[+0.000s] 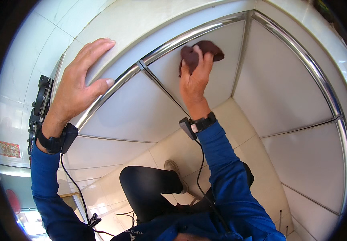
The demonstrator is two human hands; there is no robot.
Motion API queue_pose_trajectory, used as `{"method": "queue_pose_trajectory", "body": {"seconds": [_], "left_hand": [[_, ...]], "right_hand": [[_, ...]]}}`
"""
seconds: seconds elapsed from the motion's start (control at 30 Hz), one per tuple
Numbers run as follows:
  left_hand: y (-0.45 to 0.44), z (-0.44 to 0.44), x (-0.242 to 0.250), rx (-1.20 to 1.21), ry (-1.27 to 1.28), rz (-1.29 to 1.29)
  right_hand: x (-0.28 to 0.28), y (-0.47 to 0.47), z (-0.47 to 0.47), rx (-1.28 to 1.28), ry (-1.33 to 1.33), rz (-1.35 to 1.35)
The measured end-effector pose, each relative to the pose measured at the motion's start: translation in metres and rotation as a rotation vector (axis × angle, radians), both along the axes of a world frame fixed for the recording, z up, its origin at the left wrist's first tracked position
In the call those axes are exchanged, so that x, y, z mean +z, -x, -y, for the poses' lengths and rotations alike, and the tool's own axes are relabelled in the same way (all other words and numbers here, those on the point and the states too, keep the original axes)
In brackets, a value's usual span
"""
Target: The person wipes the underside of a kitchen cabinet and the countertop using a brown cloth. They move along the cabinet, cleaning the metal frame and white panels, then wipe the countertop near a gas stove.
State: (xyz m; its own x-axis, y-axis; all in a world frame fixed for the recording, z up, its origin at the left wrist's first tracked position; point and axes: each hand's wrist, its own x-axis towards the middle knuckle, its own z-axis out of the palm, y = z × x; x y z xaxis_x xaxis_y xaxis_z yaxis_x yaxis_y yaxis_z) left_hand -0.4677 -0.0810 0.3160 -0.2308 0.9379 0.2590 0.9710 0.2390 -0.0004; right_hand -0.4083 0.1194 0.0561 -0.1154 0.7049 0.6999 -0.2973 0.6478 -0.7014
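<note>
My right hand (195, 81) grips a dark maroon cloth (211, 49) against a white cabinet panel (221, 75), just below the polished metal rail (173, 45). The cloth is bunched under my fingers, with one flap spreading to the right. At the left, my left hand (78, 81) lies over the edge of the pale countertop (137, 36), holding nothing. Its fingers extend onto the top and its thumb reaches down beside the rail.
A black gas stove (40, 105) stands at the far left by a tiled wall (31, 60). More white panels (291, 78) with a metal rail run along the right side. Cables (202, 168) hang from both wrist devices. My bent knee is above the tiled floor (155, 153).
</note>
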Motion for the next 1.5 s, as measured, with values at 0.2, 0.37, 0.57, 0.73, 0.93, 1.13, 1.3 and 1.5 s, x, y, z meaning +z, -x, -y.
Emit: {"method": "queue_pose_trajectory", "body": {"seconds": [0.2, 0.37, 0.57, 0.73, 0.93, 1.13, 1.3, 1.5], "left_hand": [[0.001, -0.008, 0.002, -0.010, -0.010, 0.008], [0.001, -0.005, 0.002, -0.003, -0.010, 0.020], [0.002, -0.005, 0.002, -0.002, -0.030, 0.038], [0.001, -0.003, 0.003, -0.004, -0.018, -0.024], [0.004, 0.000, 0.000, 0.031, 0.005, -0.088], [0.013, 0.002, 0.002, 0.053, 0.104, -0.161], [0.026, 0.004, 0.001, 0.084, 0.155, -0.162], [0.033, 0.018, 0.001, 0.130, 0.156, -0.158]], "right_hand": [[-0.012, -0.008, 0.013, -0.030, -0.143, 0.155], [0.008, 0.006, -0.042, -0.066, 0.119, 0.014], [0.023, 0.019, -0.032, 0.012, 0.230, -0.181], [0.003, 0.014, 0.030, -0.102, -0.347, 0.060], [0.002, 0.017, -0.057, -0.200, 0.010, 0.007], [-0.058, 0.002, -0.110, -0.225, 0.291, 0.079], [-0.145, 0.005, -0.112, -0.208, 0.510, 0.017], [-0.246, 0.006, -0.115, -0.223, 0.864, 0.062]]}}
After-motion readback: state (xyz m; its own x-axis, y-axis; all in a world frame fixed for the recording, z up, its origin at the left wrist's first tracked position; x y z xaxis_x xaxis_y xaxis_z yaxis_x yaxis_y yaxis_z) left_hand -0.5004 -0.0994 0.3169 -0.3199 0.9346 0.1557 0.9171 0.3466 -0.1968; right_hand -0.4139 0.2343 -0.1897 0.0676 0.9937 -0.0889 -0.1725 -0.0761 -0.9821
